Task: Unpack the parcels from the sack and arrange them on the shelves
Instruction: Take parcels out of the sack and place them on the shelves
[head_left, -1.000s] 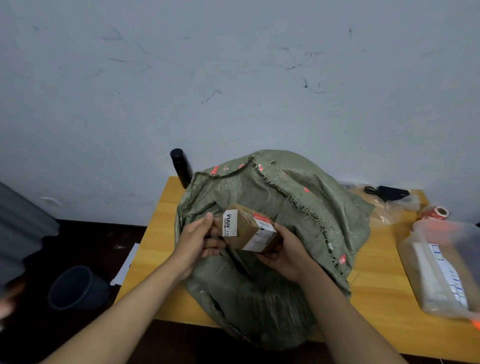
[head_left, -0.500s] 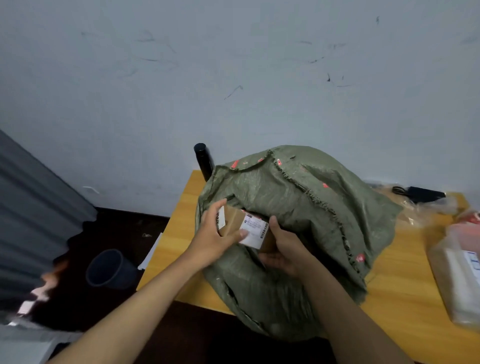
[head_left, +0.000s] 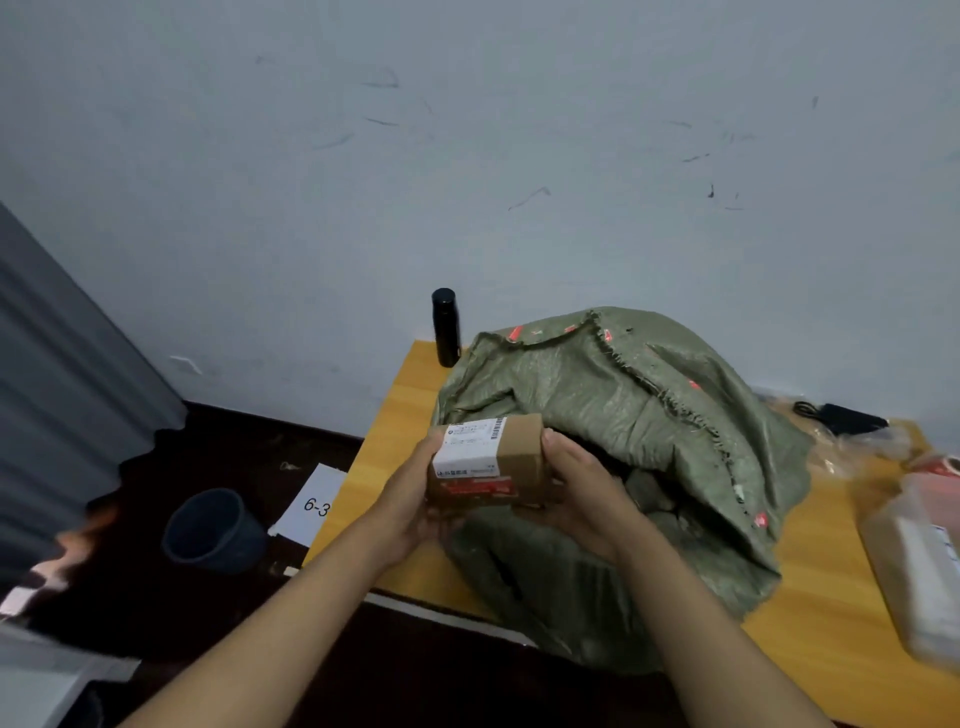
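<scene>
Against a scuffed pale wall, a wooden table (head_left: 395, 415) carries a bulging green sack (head_left: 649, 415), its mouth slumped open toward the person. Well to the right lie clear-wrapped packages (head_left: 930, 561), partly cut off by the frame, and at the far corner a black bottle (head_left: 445, 327) stands upright just beside the sack. On the dark floor below sit a grey bin (head_left: 210, 530) and a sheet marked "6-3" (head_left: 314, 504). Both hands hold one small cardboard box (head_left: 488, 462) in the air in front of the sack's mouth, white label turned up: the left hand (head_left: 415, 499) cups its left end and underside, the right hand (head_left: 576, 488) clamps the right end, thumb on top. The step appears to be reading the label of a parcel just drawn out. No shelves are in view, so the next move likely calls for turning away from the table, box kept level, to find its slot.
</scene>
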